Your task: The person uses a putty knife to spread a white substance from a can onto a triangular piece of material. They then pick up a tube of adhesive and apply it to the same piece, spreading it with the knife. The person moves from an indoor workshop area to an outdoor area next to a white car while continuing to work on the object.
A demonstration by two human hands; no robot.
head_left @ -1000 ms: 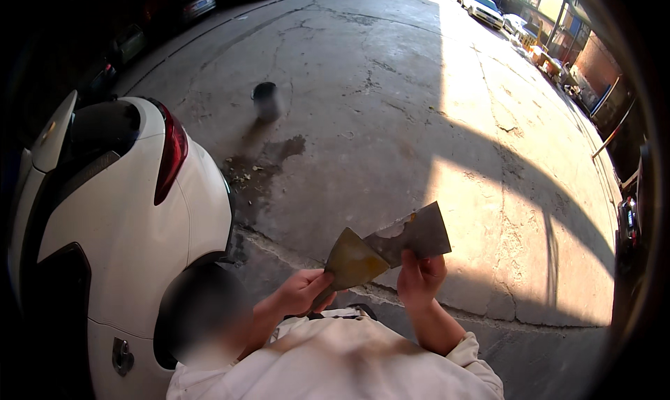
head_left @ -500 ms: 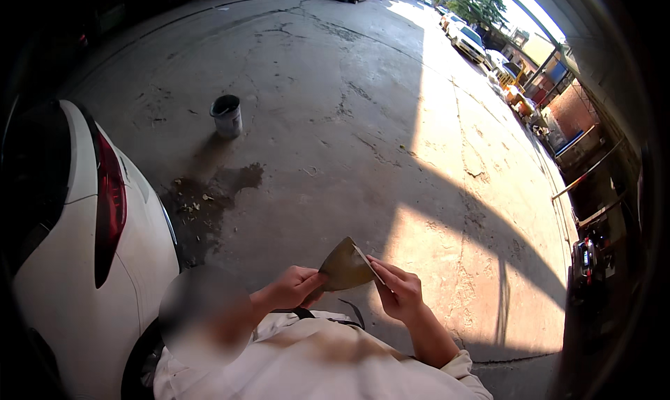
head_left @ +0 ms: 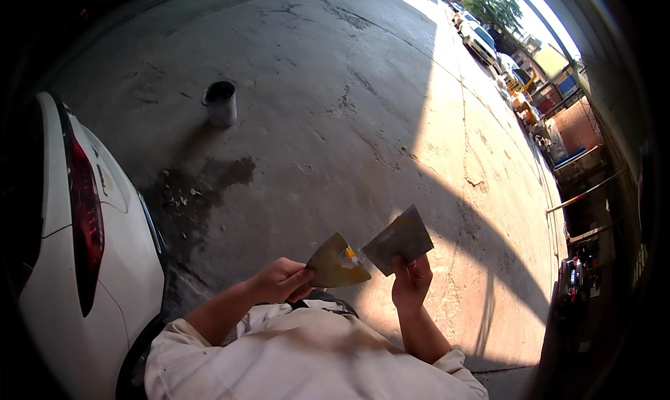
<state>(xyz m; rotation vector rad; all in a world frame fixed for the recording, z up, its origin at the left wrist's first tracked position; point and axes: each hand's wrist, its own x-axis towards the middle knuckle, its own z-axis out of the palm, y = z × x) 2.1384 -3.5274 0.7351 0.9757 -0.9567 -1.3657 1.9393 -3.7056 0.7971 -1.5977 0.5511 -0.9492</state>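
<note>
My left hand (head_left: 283, 280) is closed on the narrow end of an olive-brown putty spreader (head_left: 328, 264), whose wide blade fans out to the right. A dab of bright yellow-orange putty (head_left: 350, 253) and a pale patch sit on that blade near its far edge. In my right hand (head_left: 412, 283) is a second putty spreader (head_left: 399, 241), a flat grey rectangular plate, pinched at its lower edge with the thumb on its face. Its left corner comes close to the olive blade, with a narrow gap between them. Both are held in front of my body.
To the left stands the rear of a white car (head_left: 112, 260) with a red tail light (head_left: 85, 218). A bucket (head_left: 221, 105) is on the concrete floor (head_left: 300, 121) ahead, with a dark wet stain (head_left: 209, 190) nearer me. Parked cars (head_left: 480, 42) and clutter line the far right.
My right hand has moved away from the olive spreader, and its grey spreader now shows face-on. Yellow putty has come into sight on the olive blade. The view has shifted slightly.
</note>
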